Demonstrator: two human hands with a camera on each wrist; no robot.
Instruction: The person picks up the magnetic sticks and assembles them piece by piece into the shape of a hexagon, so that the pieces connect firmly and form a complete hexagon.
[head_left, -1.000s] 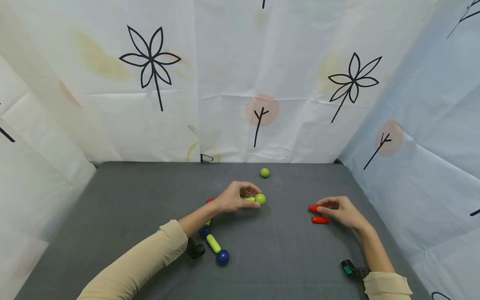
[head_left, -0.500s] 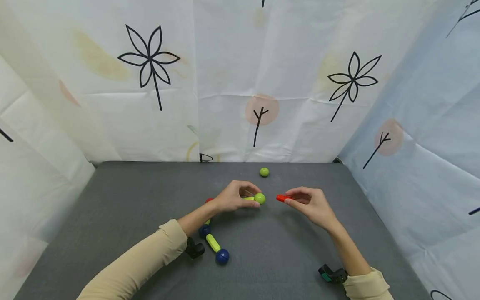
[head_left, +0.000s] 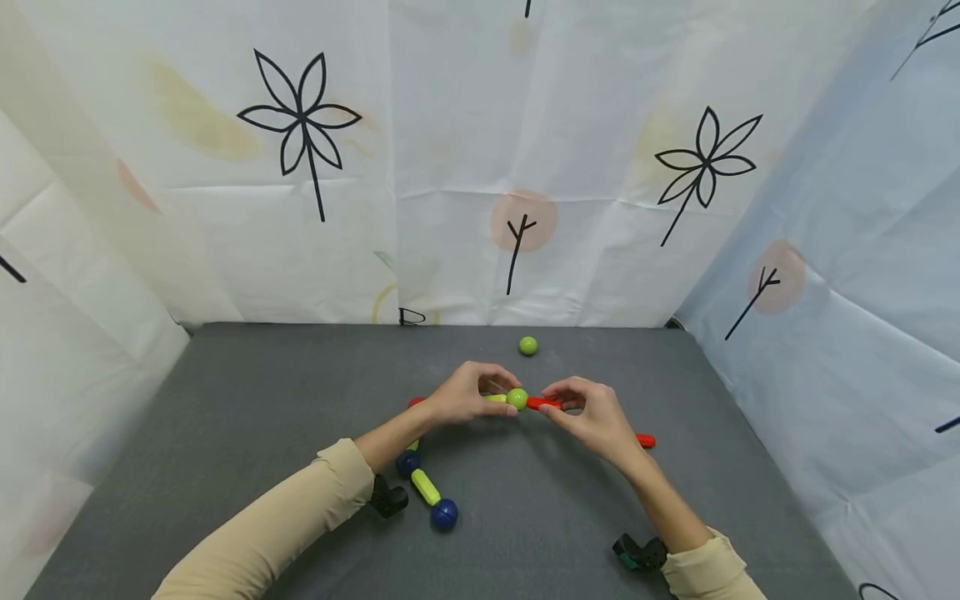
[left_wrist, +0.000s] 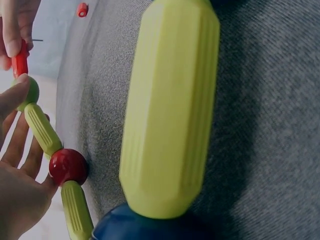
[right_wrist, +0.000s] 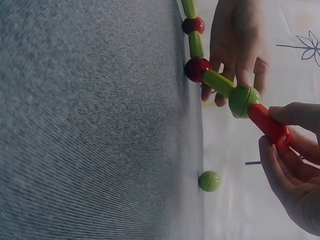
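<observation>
My left hand (head_left: pixel 461 398) pinches a green ball (head_left: pixel 517 399) between thumb and fingers. A yellow-green rod (left_wrist: pixel 43 130) joins that ball to a red ball (left_wrist: pixel 68 166), part of a bent chain of balls and rods on the table. Between the thumb and fingers of my right hand (head_left: pixel 598 423) is a red rod (right_wrist: pixel 269 124). Its far end touches the green ball, in line with the yellow-green rod. Toward me the chain ends in a blue ball (head_left: pixel 444 514). My left hand and forearm hide part of the chain in the head view.
A second red rod (head_left: pixel 645 440) lies behind my right wrist, partly hidden. One loose green ball (head_left: pixel 528 345) sits near the back edge of the grey table (head_left: pixel 300 358). Printed white cloth (head_left: pixel 450 167) hangs behind and at both sides.
My right hand has picked up one of the two red rods and carried it left until its end met the green ball. My left hand has stayed almost still.
</observation>
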